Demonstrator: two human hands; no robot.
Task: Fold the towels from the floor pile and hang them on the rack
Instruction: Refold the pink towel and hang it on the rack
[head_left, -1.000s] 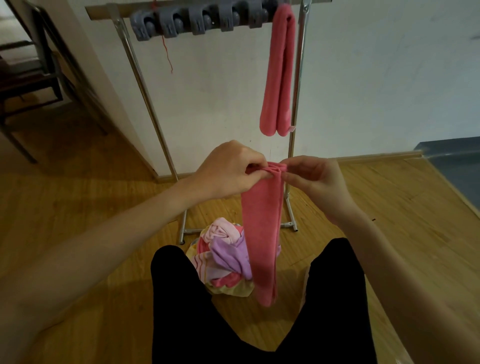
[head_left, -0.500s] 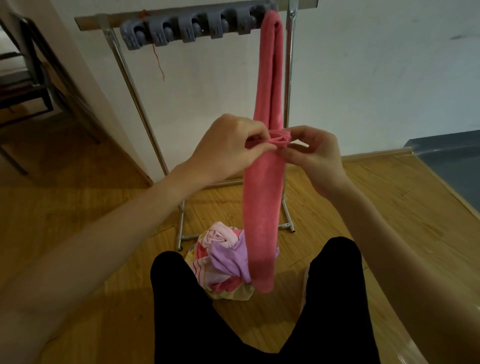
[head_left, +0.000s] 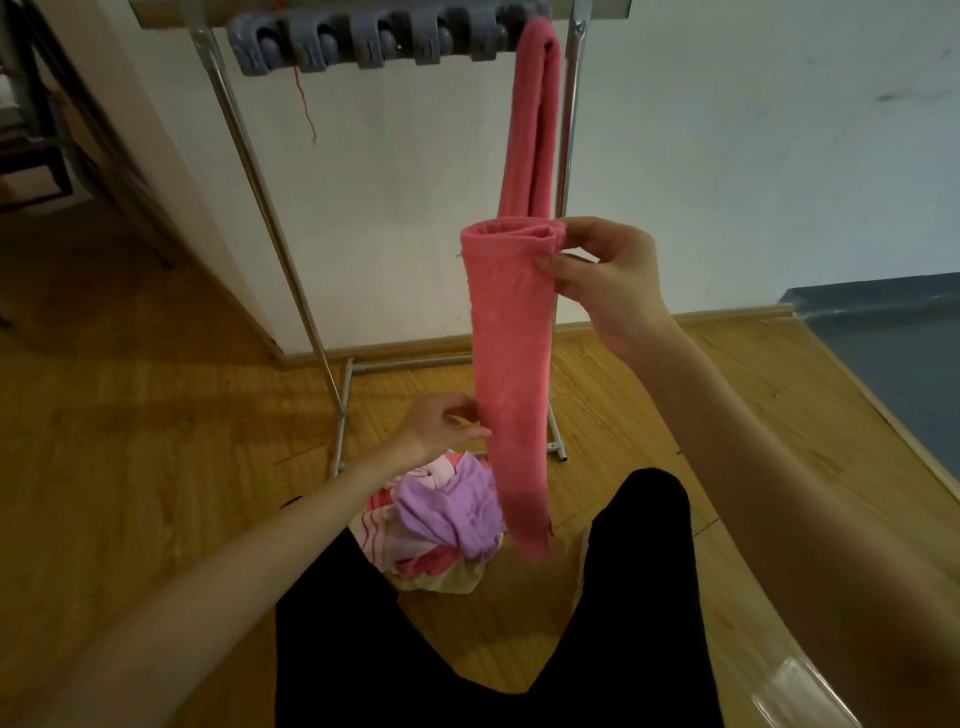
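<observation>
Since the frame half a second ago the left hand (head_left: 441, 428) has let go of the towel's top and dropped to the left edge of the hanging strip about halfway down, fingers loosely spread and touching the cloth; whether they pinch it cannot be told. The right hand (head_left: 597, 275) now holds the folded pink towel (head_left: 511, 379) alone, thumb and fingers pinching the right end of its doubled top edge. The towel hangs as 1 narrow strip, long axis near vertical, folded end up, free end pointing down toward the pile of towels (head_left: 441, 525) on the floor between the person's black-clad legs (head_left: 623, 597). Behind it a second pink towel (head_left: 535, 119) hangs folded over the right end of the rack (head_left: 270, 218), beside a row of grey clips (head_left: 363, 41). The floor (head_left: 156, 441) is yellowish wood strip, the wall (head_left: 727, 156) white, with a grey-blue area at the right edge.
</observation>
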